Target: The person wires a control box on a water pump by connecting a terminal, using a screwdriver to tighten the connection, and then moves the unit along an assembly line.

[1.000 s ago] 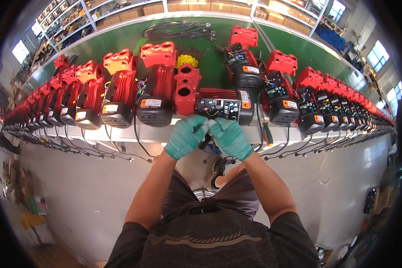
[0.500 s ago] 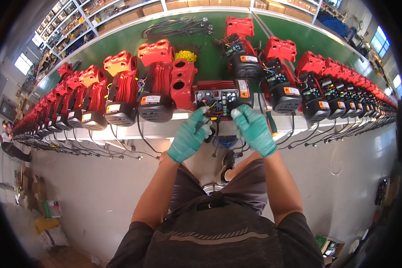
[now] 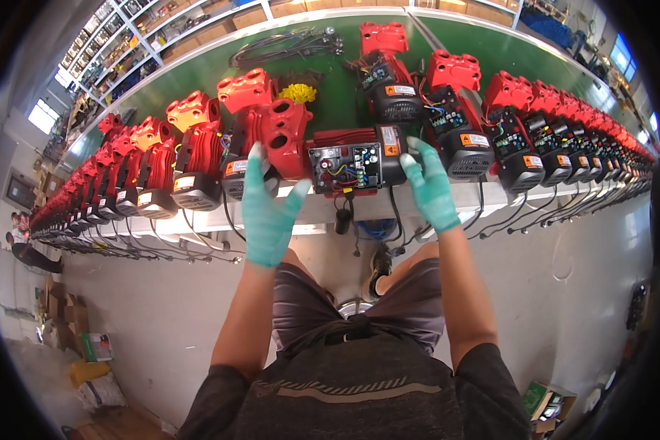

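In front of me lies a red and black electric motor (image 3: 345,137) on its side, with its control box uncovered and a circuit board (image 3: 358,167) and coloured wires showing. A red cast pump head (image 3: 284,139) forms its left end. My left hand (image 3: 266,213), in a green glove with pale fingertips, is raised before that pump head, fingers spread and holding nothing. On the other side my gloved right hand (image 3: 430,187) has its fingers apart beside the black end cover (image 3: 393,154); whether the fingertips touch it I cannot tell. A black cable (image 3: 342,218) hangs below the box.
Rows of similar motors stand along the bench on the left (image 3: 196,158) and right (image 3: 519,150), their cords hanging over the front edge. Behind are another motor (image 3: 394,92), a yellow bundle of small parts (image 3: 298,93) and coiled cables (image 3: 290,48) on the green bench top (image 3: 337,81).
Both hands have left the wiring at the box and moved apart, the left one leftward and the right one slightly right. Their fingers have opened, and the board now shows fully.
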A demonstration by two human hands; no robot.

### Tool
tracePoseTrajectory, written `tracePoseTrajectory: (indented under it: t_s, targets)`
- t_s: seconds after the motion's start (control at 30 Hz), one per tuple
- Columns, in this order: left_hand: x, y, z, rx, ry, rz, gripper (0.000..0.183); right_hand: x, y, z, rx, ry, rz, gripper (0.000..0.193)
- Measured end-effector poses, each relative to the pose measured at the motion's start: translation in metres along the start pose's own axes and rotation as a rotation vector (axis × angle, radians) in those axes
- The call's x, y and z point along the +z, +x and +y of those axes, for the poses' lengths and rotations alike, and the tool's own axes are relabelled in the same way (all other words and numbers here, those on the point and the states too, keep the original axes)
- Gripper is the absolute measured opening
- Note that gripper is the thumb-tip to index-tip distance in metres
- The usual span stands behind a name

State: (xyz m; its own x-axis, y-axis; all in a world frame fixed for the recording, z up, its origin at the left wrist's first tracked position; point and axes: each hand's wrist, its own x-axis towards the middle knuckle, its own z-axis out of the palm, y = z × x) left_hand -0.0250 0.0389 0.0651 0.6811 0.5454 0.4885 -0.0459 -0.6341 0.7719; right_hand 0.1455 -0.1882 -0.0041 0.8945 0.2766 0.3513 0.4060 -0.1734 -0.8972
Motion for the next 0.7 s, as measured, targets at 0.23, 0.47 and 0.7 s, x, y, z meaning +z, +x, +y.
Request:
tracePoseTrajectory:
  t_s: [0.23,0.47,0.7]
  targets:
    - [0.011,0.053,-0.003,-0.112,0.329,-0.069,0.086,0.011,0.029,0.012,0.073,0.135,-0.341,0.095]
    - [0.002,0.081,-0.021,0.057,0.382,-0.077,0.075,0.016,-0.002,-0.002,0.083,0.322,-0.389,0.121]
    - [0.000,0.094,-0.032,0.198,0.305,-0.190,0.067,0.029,-0.022,0.013,-0.112,0.343,-0.244,0.128]
